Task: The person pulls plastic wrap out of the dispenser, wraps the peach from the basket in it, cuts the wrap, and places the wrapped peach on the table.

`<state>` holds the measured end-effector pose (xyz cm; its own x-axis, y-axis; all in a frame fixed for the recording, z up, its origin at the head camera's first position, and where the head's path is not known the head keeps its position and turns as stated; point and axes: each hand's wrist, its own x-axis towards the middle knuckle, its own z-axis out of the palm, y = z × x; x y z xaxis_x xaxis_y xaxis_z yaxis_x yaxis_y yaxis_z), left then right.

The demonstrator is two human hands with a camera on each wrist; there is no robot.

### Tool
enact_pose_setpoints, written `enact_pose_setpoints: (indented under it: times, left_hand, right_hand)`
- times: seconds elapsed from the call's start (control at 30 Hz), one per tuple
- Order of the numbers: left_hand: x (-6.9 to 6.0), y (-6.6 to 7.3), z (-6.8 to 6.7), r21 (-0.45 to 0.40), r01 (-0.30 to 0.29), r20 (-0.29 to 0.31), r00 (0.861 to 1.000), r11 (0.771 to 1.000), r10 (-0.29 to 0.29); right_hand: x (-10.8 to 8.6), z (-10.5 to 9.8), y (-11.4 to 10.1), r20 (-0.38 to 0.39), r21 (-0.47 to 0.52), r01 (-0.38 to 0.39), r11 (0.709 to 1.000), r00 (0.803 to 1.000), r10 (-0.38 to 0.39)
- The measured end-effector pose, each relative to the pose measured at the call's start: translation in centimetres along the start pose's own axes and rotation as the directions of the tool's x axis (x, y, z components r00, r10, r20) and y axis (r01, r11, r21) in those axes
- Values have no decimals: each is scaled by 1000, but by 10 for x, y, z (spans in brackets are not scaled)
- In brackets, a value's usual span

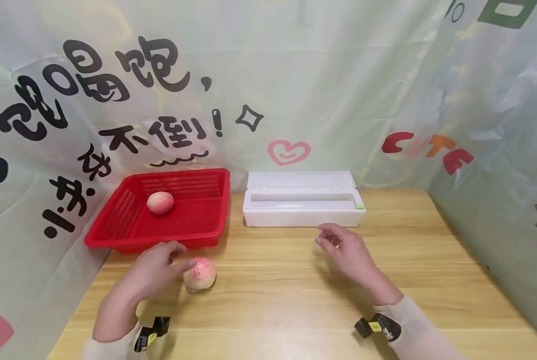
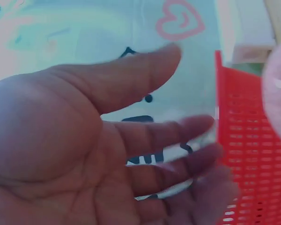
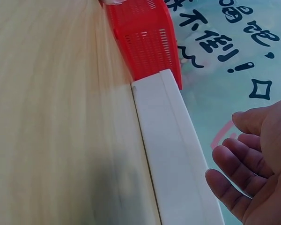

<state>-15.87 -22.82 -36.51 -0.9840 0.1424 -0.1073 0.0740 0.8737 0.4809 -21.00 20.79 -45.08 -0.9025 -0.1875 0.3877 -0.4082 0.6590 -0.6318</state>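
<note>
A pink and cream peach (image 1: 200, 274) rests on the wooden table, just right of my left hand (image 1: 153, 272). That hand hovers with relaxed fingers and holds nothing; in the left wrist view its palm (image 2: 61, 140) faces the camera, the peach (image 2: 278, 93) at the right edge. Whether the thumb touches the peach cannot be made out. Another peach (image 1: 160, 202) lies inside the red basket (image 1: 225, 210). My right hand (image 1: 347, 250), loosely bent and holding nothing, is in front of a long white box (image 1: 304, 218) with its lid raised.
The basket stands at the back left, and the white box is to its right, both near the printed curtain (image 1: 322, 100). A green tab (image 1: 359, 206) sits on the box's right end. Curtain also borders the wooden table (image 1: 273, 300) on both sides.
</note>
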Motion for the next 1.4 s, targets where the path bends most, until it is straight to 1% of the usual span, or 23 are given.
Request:
enact_pose_setpoints:
  times: [0.13, 0.2, 0.3, 0.4, 0.5, 0.6, 0.7, 0.77, 0.87, 0.93, 1.0, 1.07, 1.13, 1.2, 1.3, 1.4]
  left_hand:
    - [11, 8, -9, -18, -24, -74, 997, 1000, 23]
    - [17, 11, -10, -32, -19, -92, 996, 999, 16]
    - [27, 18, -8, -43, -25, -113, 993, 999, 20]
    - [37, 31, -1, -56, -38, -123, 992, 998, 30]
    - [50, 46, 9, -67, -70, -138, 989, 995, 60]
    - [64, 63, 21, -66, -112, -143, 984, 992, 102]
    - [81, 82, 32, -40, -161, -148, 977, 986, 153]
    - [94, 95, 38, -12, -185, -143, 973, 983, 181]
    - [114, 111, 46, 82, -225, -129, 964, 971, 234]
    - [127, 117, 50, 163, -243, -114, 958, 956, 263]
    - [139, 120, 54, 238, -258, -96, 953, 936, 287]
    - [150, 121, 58, 294, -260, -78, 953, 920, 294]
    - [160, 120, 61, 330, -253, -54, 957, 910, 285]
    - [167, 119, 64, 357, -239, -32, 963, 903, 267]
    - [175, 119, 69, 336, -195, -10, 977, 921, 211]
    - [180, 117, 72, 286, -167, -7, 984, 944, 176]
  right_hand:
    - [3, -3, 1, -5, -9, 11, 1000, 1000, -11]
    - [4, -5, 2, -6, -14, 10, 1000, 1000, -10]
    - [5, -7, 5, -12, -25, -1, 1000, 1000, 0]
    - [7, -10, 9, -16, -44, -11, 999, 1000, 11]
    - [12, -13, 14, -19, -71, 1, 997, 1000, -2]
    - [19, -19, 20, -18, -118, 24, 993, 999, -26]
    - [30, -31, 30, -3, -191, 43, 981, 999, -44]
    - [38, -42, 36, 20, -248, 55, 967, 998, -51]
    - [51, -59, 45, 73, -340, 80, 937, 996, -59]
    - [60, -69, 52, 127, -395, 105, 913, 990, -59]
    - [68, -76, 57, 192, -433, 135, 891, 980, -55]
    - [75, -81, 63, 252, -451, 152, 879, 967, -38]
    - [81, -83, 67, 298, -453, 164, 876, 954, -24]
    - [85, -83, 70, 329, -444, 183, 877, 944, -30]
    - [89, -82, 75, 350, -421, 206, 883, 935, -52]
    - [91, -81, 78, 354, -408, 224, 885, 932, -72]
